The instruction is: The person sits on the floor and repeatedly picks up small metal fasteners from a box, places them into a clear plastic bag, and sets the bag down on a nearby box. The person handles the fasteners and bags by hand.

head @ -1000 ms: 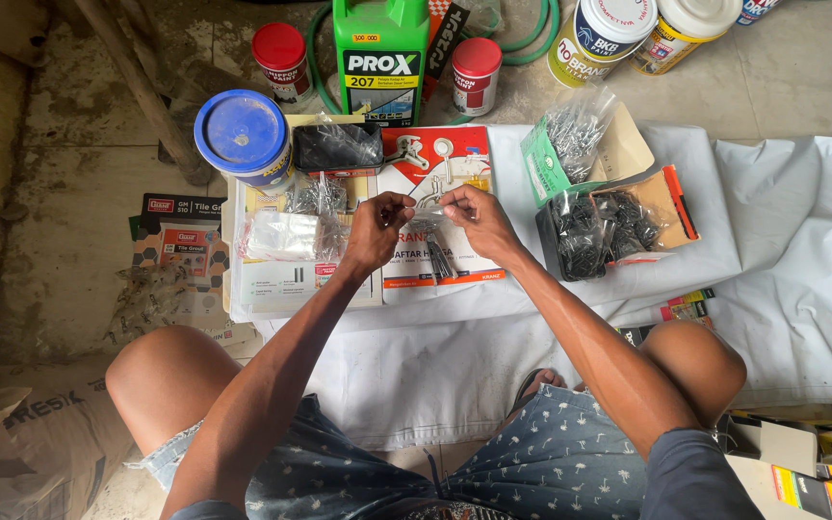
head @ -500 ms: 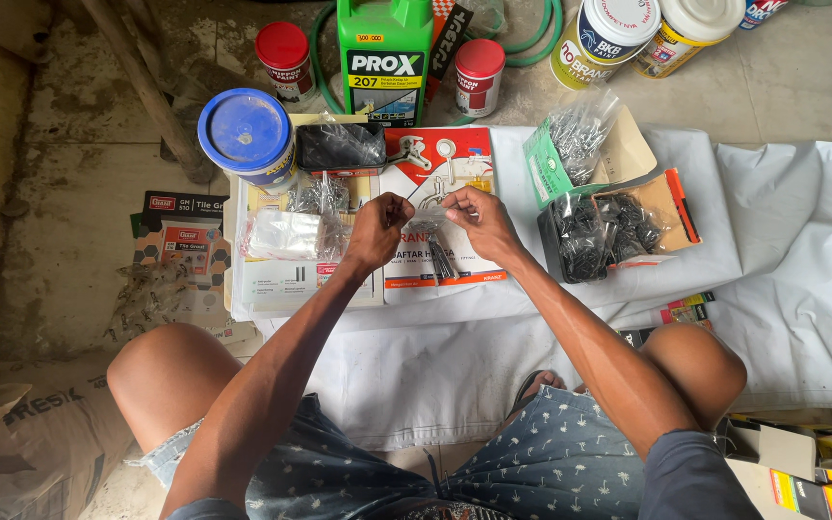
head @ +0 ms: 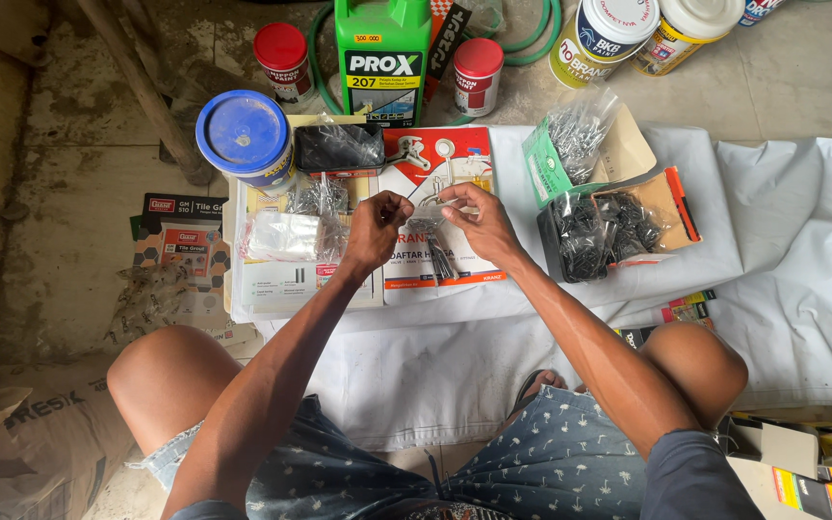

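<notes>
My left hand (head: 375, 231) and my right hand (head: 475, 220) are raised together over a red and white catalogue sheet (head: 445, 164). Between their fingertips they pinch the top of a small clear plastic bag (head: 426, 223) with dark nails (head: 438, 258) hanging below it. Both hands have their fingers closed on the bag's edge. A black tray of dark screws (head: 582, 239) lies just right of my right hand. Clear bags of small metal parts (head: 286, 234) lie left of my left hand.
A blue-lidded tub (head: 245, 135), a green jug (head: 382, 58), two red-capped cans (head: 281, 53) and paint tins (head: 599, 39) stand at the far edge. A bag of silvery nails (head: 570, 135) rests on a cardboard box. White cloth (head: 801, 270) covers the right. My knees flank the work area.
My hands have stayed close together on the small bag, with only slight finger movement at its top. Nothing else has moved.
</notes>
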